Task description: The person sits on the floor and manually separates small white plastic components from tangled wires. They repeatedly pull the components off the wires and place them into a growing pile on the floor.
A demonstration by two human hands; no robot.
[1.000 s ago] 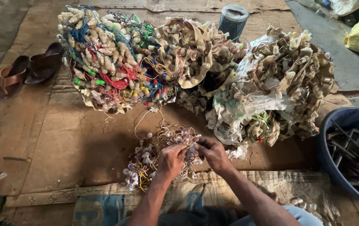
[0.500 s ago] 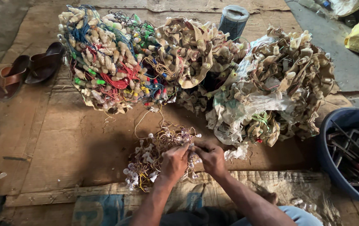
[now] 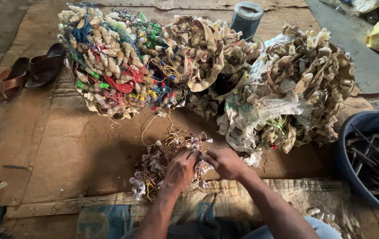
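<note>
Just before the person's knees, on the brown matting floor (image 3: 65,163), lies a small tangle of thin wires and tiny white bulbs (image 3: 163,166). Both hands work at the top of that tangle. The left hand (image 3: 181,170) rests on its right part with the fingers curled around strands, its grip clenched on the wires. The right hand (image 3: 225,162) sits just beside it at the tangle's right edge, thumb and fingers pinched on a strand near the left fingertips. Beyond the tangle stand three big bundles: a bundle with red, blue and green wires (image 3: 110,62) to its far left, a tan bundle (image 3: 202,57) straight behind, and a paper-wrapped bundle (image 3: 295,88) to its far right. Well to the right of the tangle sits a blue tub (image 3: 353,132) holding metal tools. Brown sandals (image 3: 26,75) lie far left of it.
</note>
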